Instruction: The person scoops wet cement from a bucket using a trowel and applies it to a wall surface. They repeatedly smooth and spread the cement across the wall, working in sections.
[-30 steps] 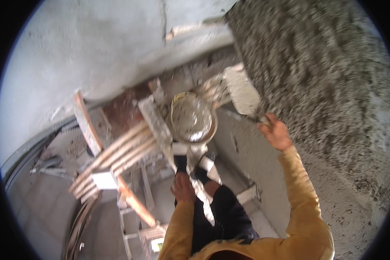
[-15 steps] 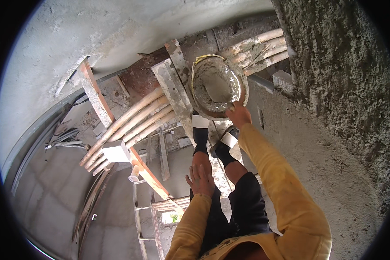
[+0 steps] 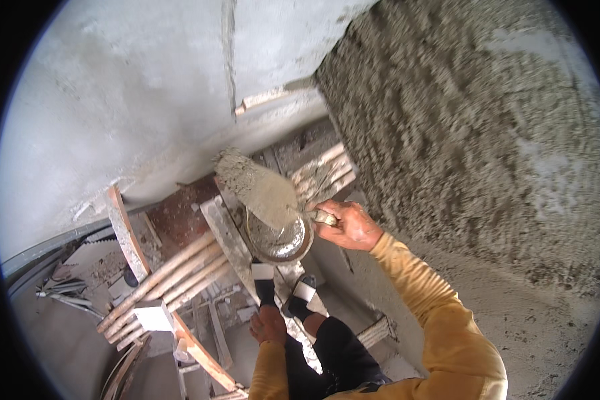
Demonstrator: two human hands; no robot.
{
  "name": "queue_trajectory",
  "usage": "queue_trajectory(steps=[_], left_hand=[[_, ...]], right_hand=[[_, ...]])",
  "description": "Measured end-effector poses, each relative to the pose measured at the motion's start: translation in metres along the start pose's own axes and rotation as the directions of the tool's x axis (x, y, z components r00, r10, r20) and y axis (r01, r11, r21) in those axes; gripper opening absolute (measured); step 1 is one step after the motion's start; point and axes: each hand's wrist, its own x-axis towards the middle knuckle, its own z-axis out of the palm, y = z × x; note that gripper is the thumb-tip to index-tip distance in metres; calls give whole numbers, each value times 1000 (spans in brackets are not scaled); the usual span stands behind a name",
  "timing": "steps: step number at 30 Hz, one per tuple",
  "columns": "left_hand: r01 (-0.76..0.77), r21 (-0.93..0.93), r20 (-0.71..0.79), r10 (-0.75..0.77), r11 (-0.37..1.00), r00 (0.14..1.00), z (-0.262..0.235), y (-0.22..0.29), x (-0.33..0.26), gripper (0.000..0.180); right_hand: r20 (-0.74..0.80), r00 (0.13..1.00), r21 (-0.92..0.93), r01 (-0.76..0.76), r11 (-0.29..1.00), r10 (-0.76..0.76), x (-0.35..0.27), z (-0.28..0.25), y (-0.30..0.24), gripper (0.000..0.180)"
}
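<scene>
Head view, right hand [image 3: 348, 225], mortar-heaped trowel [image 3: 259, 188], round pan [image 3: 280, 239]

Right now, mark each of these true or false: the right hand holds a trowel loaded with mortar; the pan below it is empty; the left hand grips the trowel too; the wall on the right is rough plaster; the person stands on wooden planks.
1. The right hand holds a trowel loaded with mortar. True.
2. The pan is empty. False: grey mortar lies in it.
3. The left hand grips the trowel too. False: it hangs low by the knee, holding nothing.
4. The wall on the right is rough plaster. True.
5. The person stands on wooden planks. True.
</scene>
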Motion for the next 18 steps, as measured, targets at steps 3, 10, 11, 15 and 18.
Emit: queue_trajectory(steps=[3, 10, 11, 15, 18], left_hand=[[78, -82, -92, -85, 994, 992, -23, -23, 4, 66], [544, -230, -180, -585, 807, 791, -56, -138, -15, 64], [633, -192, -171, -660, 750, 731, -69, -145, -32, 65], [749, -151, -39, -761, 645, 647, -111, -135, -81, 67], [769, -100, 50, -768, 632, 638, -122, -135, -86, 68]], right_hand=[[197, 974, 428, -192, 883, 116, 11, -89, -59, 36], [-708, 644, 380, 4, 925, 288, -24, -263, -109, 38], [-641, 710, 284, -135, 949, 293, -49, -274, -127, 38], [-414, 801, 307, -324, 895, 432, -74, -260, -99, 44], [-385, 823, -49, -471, 881, 418, -21, -234, -54, 45]])
